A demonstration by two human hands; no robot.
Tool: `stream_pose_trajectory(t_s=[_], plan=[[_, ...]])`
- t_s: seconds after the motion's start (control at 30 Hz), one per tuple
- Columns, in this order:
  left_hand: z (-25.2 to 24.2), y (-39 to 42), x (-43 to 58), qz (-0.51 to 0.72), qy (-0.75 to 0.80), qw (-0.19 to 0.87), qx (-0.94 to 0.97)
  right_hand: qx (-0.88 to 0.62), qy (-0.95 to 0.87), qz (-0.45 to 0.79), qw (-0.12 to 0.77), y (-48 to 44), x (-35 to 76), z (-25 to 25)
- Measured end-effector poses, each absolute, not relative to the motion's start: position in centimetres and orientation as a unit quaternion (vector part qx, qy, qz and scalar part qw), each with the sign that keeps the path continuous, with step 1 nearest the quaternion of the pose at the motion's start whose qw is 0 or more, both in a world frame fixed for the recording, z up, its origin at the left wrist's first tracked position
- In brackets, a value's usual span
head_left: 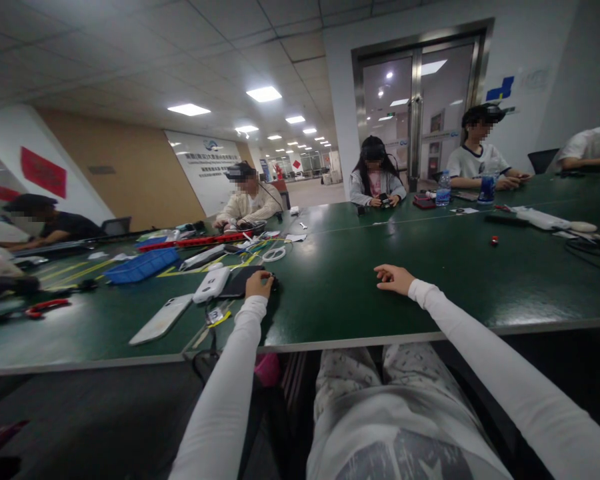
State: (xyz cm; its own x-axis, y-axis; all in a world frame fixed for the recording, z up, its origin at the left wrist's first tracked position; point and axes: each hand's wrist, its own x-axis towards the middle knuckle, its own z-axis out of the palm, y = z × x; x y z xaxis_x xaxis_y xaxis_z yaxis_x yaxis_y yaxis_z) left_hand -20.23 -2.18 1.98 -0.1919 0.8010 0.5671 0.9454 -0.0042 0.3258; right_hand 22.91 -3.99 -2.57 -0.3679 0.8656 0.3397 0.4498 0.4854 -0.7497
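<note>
I sit at a long dark green table (360,293). My left hand (259,284) rests on the tabletop with its fingers curled over the right end of a flat black object (237,283); what lies under the fingers is hidden. A white device (211,285) sits just left of that hand. My right hand (393,277) lies on the bare green surface, fingers loosely curled and apart, holding nothing. Both arms are in white sleeves.
A white phone (161,320) lies near the front edge, with a blue tray (141,265), red tools (44,307) and cables farther left. Several other people sit around the table. Water bottles (443,189) stand at the far side before a glass door (414,113).
</note>
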Motion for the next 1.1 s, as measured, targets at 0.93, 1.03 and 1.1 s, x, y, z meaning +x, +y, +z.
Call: stream_pose_trajectory(t_s=[0.93, 1.03, 1.1], plan=[[1.1, -1.4, -20.8, -0.291, -0.688, 0.088, -0.659, -0.410, -0.798, 0.251, 0.362, -3.5, 23.2, -3.1], [1.1, -1.4, -20.9, -0.277, -0.689, 0.091, -0.663, -0.411, -0.800, 0.244, 0.363, -3.5, 23.2, -3.1], [1.2, -1.4, -20.8, -0.270, -0.688, 0.091, -0.667, -0.411, -0.800, 0.245, 0.362, -3.4, 23.2, -3.1]])
